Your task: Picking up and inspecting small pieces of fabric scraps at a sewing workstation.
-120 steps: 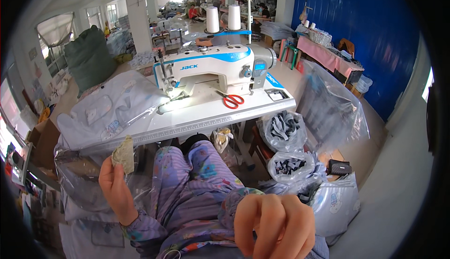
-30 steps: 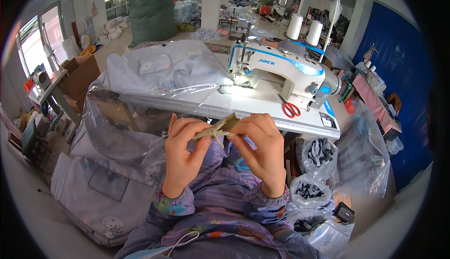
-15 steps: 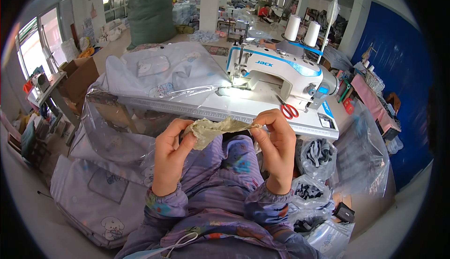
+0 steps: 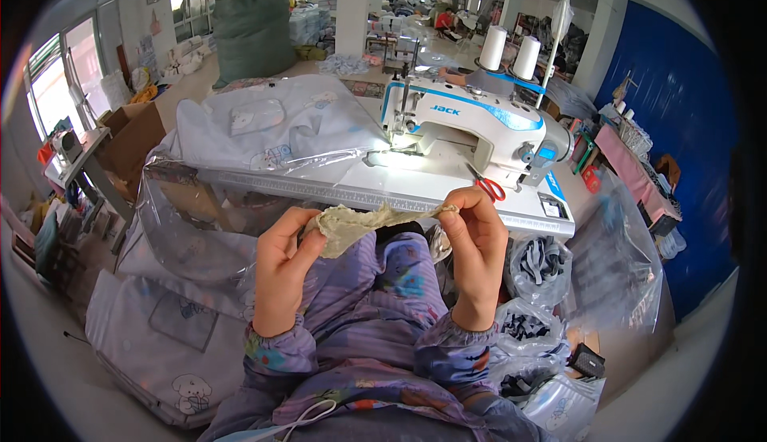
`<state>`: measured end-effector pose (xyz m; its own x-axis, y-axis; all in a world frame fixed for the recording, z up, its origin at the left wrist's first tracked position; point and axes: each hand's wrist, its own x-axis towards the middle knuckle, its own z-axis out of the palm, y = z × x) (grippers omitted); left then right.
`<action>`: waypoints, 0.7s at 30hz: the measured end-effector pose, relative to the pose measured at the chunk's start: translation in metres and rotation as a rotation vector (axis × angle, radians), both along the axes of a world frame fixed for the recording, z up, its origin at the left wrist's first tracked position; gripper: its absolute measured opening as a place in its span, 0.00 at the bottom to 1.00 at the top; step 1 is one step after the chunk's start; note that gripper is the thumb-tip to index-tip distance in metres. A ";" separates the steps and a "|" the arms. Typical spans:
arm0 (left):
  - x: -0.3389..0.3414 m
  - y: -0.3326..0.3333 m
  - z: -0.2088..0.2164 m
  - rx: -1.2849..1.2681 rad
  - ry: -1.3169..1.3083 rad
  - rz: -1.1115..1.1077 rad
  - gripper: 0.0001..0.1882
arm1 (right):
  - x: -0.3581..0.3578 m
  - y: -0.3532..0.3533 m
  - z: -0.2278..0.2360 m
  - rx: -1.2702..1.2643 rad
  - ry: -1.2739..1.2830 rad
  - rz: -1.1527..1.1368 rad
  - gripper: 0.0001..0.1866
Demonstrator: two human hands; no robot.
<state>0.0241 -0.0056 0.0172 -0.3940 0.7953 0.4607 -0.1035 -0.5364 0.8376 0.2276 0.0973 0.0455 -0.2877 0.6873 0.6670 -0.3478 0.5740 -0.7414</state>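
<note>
A crumpled, greenish-beige cloth scrap (image 4: 349,228) is stretched between my hands above my lap, in front of the sewing table's near edge. My left hand (image 4: 280,274) pinches its wide, bunched end between thumb and fingers. At the other end, where the cloth narrows to a twisted strip, my right hand (image 4: 478,262) grips it between thumb and forefinger. Beyond my hands stands a white and blue sewing machine (image 4: 467,114), its lamp lit over the needle area. Red-handled scissors (image 4: 490,188) lie on the white table (image 4: 431,174), just past my right hand.
Pale printed fabric (image 4: 240,126) under clear plastic covers the table's left part; more printed fabric (image 4: 152,346) hangs at my left. Clear bags of dark and grey strips (image 4: 539,270) stand at my right. Thread cones (image 4: 494,49) rise behind the machine. A person in red sits far back.
My hands have drawn slightly farther apart, and the cloth between them is stretched a little longer. The surroundings have shifted slightly left in view.
</note>
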 end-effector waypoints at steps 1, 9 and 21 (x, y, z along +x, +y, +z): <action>0.000 0.000 0.000 0.000 0.001 -0.001 0.11 | 0.000 0.001 -0.001 0.010 0.011 0.002 0.03; -0.005 -0.002 -0.002 0.011 0.014 0.037 0.12 | 0.003 0.004 -0.003 -0.014 0.072 -0.036 0.03; -0.025 -0.001 -0.006 0.058 -0.086 0.172 0.15 | 0.026 0.025 -0.007 -0.299 0.387 0.074 0.02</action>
